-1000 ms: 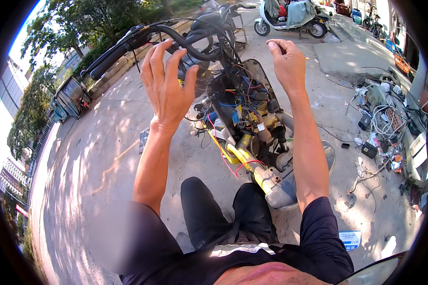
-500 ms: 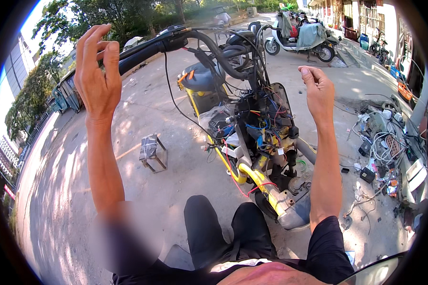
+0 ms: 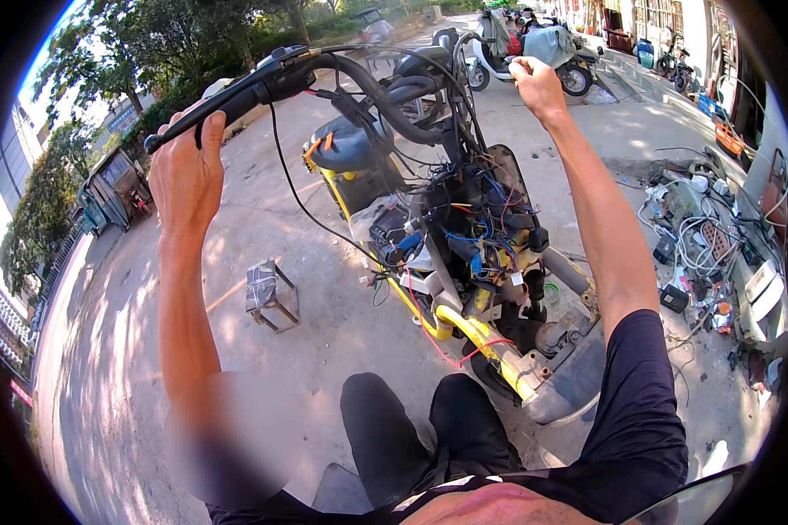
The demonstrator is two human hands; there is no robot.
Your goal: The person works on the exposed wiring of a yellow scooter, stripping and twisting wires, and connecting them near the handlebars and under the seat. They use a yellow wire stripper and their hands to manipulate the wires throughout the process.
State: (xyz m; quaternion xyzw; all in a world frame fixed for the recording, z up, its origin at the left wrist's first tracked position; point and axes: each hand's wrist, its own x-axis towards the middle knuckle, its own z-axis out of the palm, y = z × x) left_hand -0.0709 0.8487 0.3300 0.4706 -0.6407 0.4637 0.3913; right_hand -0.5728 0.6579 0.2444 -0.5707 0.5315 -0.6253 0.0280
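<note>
At the far left end of the handlebar, the left hand has its fingers hooked around the grip, thumb tucked on the near side. And there's the stripped scooter, right ahead of the knees, yellow frame bare. Over on the right, the right hand hangs in the air, apart from the bar, fingers curled with the thumb close to them; whether anything is pinched there, I cannot tell. The step looks like taking hold of the bar, one side done; a next move on the other side would call for a reach leftward and an opened right hand.

Now the containers! The open front bay is crammed with tangled wires, blue, red and yellow. Two orange pieces sit against a dark blue-grey shell. By the wall, a blue barrel; its inside doesn't show.
</note>
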